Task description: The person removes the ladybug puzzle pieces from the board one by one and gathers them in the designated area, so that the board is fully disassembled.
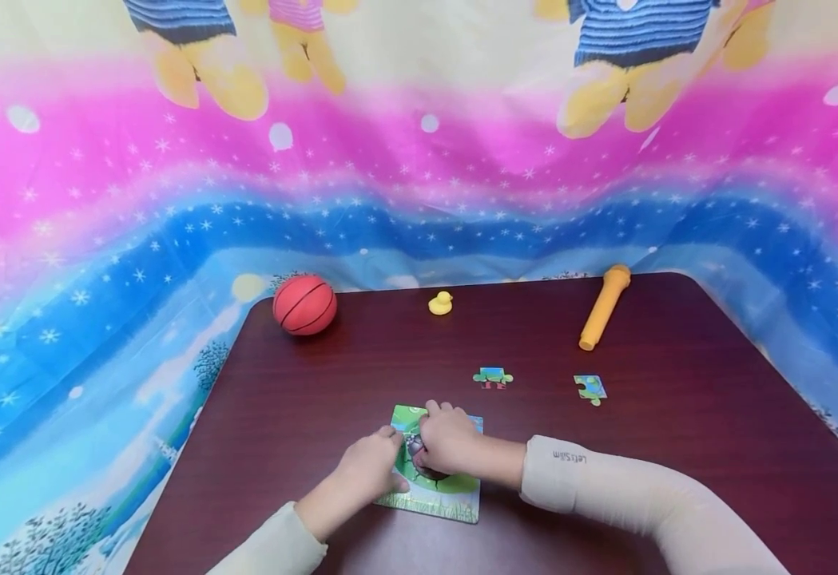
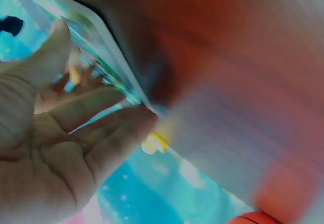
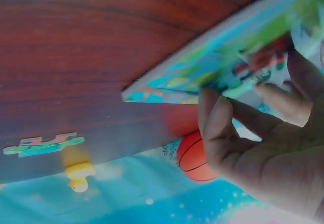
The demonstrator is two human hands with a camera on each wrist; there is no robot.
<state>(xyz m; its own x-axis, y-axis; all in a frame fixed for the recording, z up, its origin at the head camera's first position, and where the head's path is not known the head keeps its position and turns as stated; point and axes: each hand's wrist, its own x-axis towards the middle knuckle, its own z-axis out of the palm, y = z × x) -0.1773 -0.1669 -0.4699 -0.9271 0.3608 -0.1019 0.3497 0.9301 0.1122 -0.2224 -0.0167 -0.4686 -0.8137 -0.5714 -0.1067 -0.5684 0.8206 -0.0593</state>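
On the table near me lies a jigsaw puzzle board (image 1: pixel 438 505) with a green, blue and ladybird-like picture. My left hand (image 1: pixel 367 467) rests at its left side. In the left wrist view, the left hand's (image 2: pixel 55 148) fingers run fairly straight to the board's edge, the thumb over its face. My right hand (image 1: pixel 453 439) is over the board's upper middle, hiding part of the picture. Bent fingertips of the right hand (image 3: pixel 263 148) touch the board (image 3: pixel 177 77) in the right wrist view, the thumb apart from them. Whether they pinch a piece cannot be told.
Two loose jigsaw pieces lie beyond the board: one (image 1: pixel 493 374) ahead, another (image 1: pixel 592 388) to the right. Along the table's (image 1: pixel 361 359) back stand a red basketball (image 1: pixel 305 305), a yellow rubber duck (image 1: pixel 441 303) and an orange-yellow toy microphone (image 1: pixel 604 310). A printed curtain (image 1: pixel 419 192) surrounds the table.
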